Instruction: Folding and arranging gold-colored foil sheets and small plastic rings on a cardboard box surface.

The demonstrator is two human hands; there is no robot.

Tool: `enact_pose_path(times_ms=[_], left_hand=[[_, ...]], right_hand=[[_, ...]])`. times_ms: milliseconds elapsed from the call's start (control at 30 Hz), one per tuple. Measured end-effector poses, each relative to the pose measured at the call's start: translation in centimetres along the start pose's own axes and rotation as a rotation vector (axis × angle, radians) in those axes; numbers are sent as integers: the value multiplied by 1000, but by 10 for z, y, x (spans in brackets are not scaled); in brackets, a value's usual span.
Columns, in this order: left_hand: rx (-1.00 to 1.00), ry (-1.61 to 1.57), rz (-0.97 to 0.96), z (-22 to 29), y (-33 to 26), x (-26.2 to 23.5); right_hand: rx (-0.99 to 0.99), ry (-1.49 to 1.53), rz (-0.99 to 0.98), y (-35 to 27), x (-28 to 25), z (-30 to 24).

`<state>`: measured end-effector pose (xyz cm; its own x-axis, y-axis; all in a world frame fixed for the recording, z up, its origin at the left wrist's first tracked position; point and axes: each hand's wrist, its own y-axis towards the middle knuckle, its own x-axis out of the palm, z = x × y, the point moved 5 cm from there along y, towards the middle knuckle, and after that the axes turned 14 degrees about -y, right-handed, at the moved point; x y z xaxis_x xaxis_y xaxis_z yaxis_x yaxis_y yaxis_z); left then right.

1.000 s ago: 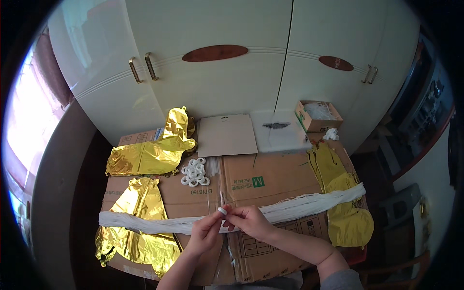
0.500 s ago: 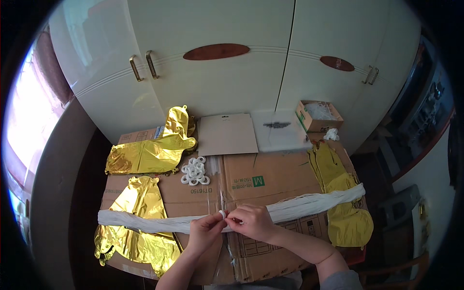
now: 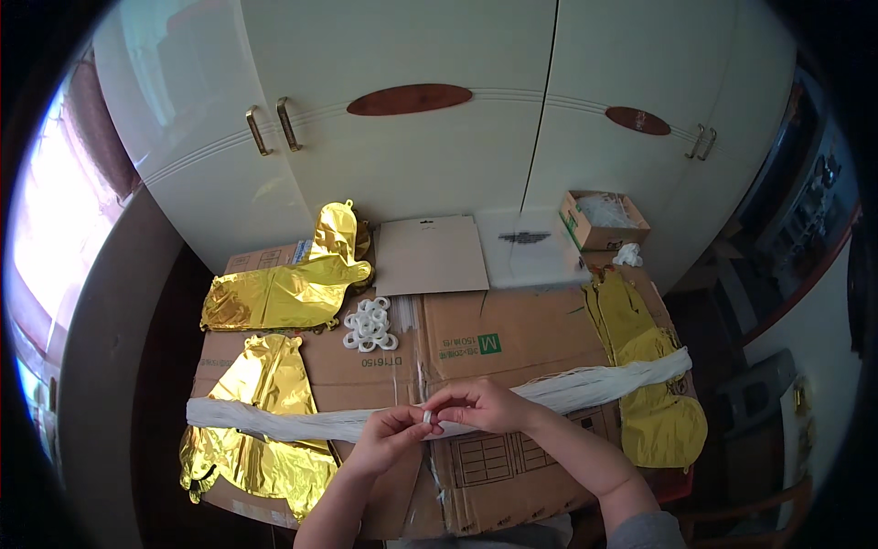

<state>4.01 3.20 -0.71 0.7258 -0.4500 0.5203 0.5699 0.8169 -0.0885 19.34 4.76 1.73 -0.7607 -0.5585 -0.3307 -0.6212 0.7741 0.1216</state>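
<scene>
Bundle of long white strands (image 3: 283, 424) rising rightward across frame, small white ring (image 3: 427, 416) upright, lower centre, left hand (image 3: 380, 443) and right hand (image 3: 485, 407) angled inward, both grips pinching ring

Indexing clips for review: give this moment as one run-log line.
left hand: holds white ring; right hand: at same ring; under hands: white strand bundle; beyond: white ring pile; both sides: gold foil

both forearms (image 3: 585, 457) angle inward, left fingers (image 3: 402, 419) and right fingers (image 3: 450, 395) curled close together
</scene>
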Motion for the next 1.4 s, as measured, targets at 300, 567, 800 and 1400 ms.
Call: enact_pose_path(times_ms=[300,567,800,1400], left_hand=[[-40,-58,-4,-3,-2,1],[12,-199,-133,3,-1,2],[77,-187,-110,3,1,0],[130,-109,-79,11,-3,3]], right_hand=[[55,154,-8,0,8,8],[70,320,4,-1,14,9],[41,116,82,0,1,3],[141,232,62,-3,12,-12]])
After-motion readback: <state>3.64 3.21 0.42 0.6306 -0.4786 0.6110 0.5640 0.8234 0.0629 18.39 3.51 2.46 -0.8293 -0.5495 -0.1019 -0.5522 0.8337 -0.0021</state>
